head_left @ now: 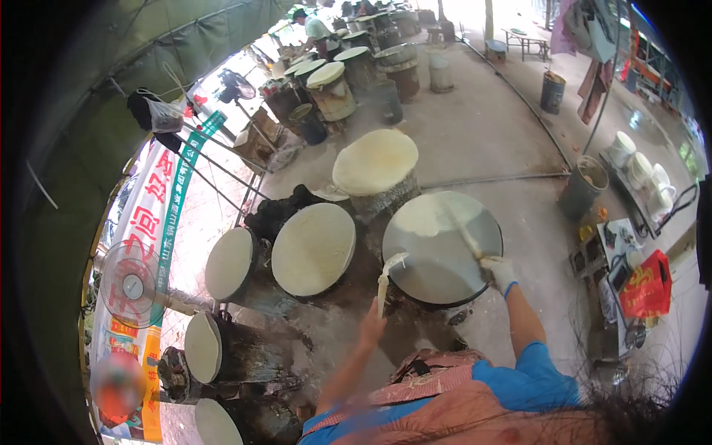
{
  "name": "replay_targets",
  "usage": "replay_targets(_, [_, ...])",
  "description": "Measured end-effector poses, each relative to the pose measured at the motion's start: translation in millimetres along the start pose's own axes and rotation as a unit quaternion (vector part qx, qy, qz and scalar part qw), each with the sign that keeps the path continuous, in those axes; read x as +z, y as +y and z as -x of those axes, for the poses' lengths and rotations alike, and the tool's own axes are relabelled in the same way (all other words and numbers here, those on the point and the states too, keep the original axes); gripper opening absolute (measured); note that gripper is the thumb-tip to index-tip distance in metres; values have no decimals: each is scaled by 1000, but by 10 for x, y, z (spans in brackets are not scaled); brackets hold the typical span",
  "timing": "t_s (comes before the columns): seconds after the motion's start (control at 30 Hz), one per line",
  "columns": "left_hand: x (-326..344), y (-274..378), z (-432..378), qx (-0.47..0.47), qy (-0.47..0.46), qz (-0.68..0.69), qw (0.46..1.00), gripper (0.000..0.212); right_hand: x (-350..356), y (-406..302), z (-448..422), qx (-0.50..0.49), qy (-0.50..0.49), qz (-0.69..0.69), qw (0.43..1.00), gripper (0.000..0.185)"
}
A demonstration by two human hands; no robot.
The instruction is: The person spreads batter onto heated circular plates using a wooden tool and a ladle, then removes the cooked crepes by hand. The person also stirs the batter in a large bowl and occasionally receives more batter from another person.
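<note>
A large round griddle lies before me, with pale batter covering its far part. My right hand, in a whitish glove, grips the handle of a long spreader that reaches over the griddle and looks blurred. Bare and closed round the handle of a batter-coated ladle, my left hand is at the griddle's left side. The ladle's head is near the griddle's left rim. To the left is another round griddle covered by a pale sheet, and beyond mine stands a drum topped with a pale round.
More covered griddles stand at the left, beside a fan and a banner. A grey bucket, white pails and a red bag are at the right. A person works among drums at the back.
</note>
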State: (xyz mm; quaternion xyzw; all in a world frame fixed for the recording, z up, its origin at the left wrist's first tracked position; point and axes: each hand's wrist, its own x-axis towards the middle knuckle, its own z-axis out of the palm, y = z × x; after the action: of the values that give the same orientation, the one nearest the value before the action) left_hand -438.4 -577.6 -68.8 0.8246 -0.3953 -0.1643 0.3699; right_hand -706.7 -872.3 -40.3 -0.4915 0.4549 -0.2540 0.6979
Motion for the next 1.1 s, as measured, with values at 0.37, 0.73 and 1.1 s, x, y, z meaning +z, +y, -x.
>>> replay_targets(0.37, [-481, 767, 612, -322, -57, 481, 813, 59, -335, -675, -443, 99, -65, 39, 992, 17])
replay_targets(0.73, [57, 54, 1639, -445, -47, 698, 559, 42, -218, -1130, -990, 61, -135, 130, 980, 12])
replay_targets(1.1, [205, 297, 2075, -453, 27, 730, 511, 36, -258, -1224, -1277, 43, -211, 170, 961, 12])
